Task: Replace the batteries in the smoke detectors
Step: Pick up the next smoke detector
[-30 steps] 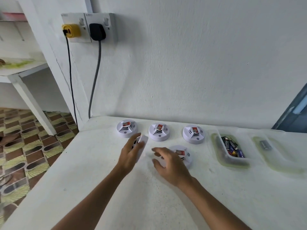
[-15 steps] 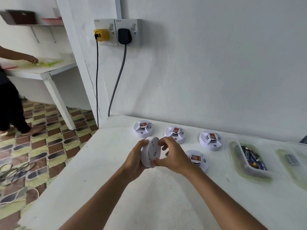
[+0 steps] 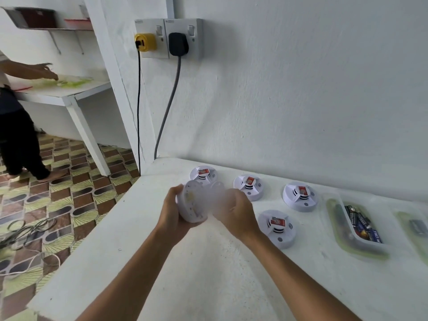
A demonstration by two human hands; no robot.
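My left hand (image 3: 172,212) grips a white round smoke detector (image 3: 192,205) on edge above the white table (image 3: 208,274), its open underside turned right. My right hand (image 3: 234,212) is motion-blurred beside it and closed on a pale round piece (image 3: 217,188), apparently the detector's back plate. Several more detectors lie on the table: three in a row by the wall (image 3: 203,176) (image 3: 249,187) (image 3: 300,196) and one nearer (image 3: 276,225). A clear tray (image 3: 333,218) holds several batteries (image 3: 361,224).
A second clear tray (image 3: 403,218) at the far right holds one battery (image 3: 418,227). Wall sockets carry a yellow plug (image 3: 145,42) and a black plug (image 3: 178,44), with cables hanging to the table's corner. A person (image 3: 16,126) stands at another table, left. Loose cables (image 3: 25,230) lie on the floor.
I lifted the detector off the table with both hands. Now my right hand has come away to the right with a pale round piece. The view has shifted left and down.
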